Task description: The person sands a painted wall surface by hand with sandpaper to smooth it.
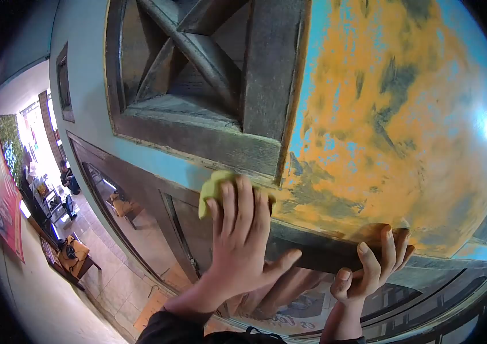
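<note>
My left hand (240, 229) presses a yellow-green cloth or pad (213, 186) flat against the wall strip just under the dark carved wooden frame (197, 135). Its fingers lie extended over the pad, with the thumb out to the right. My right hand (378, 261) rests its fingertips on the dark ledge (324, 243) below the orange-patched painted panel (369, 126). Those fingers are apart and bent, with nothing seen between them.
Glass-paned wooden doors (189, 241) stand below the ledge. At the left, a tiled passage (111, 281) holds a chair (74, 255) with a dark item on it. A person (69, 178) is farther back, and a red banner (1, 192) hangs at far left.
</note>
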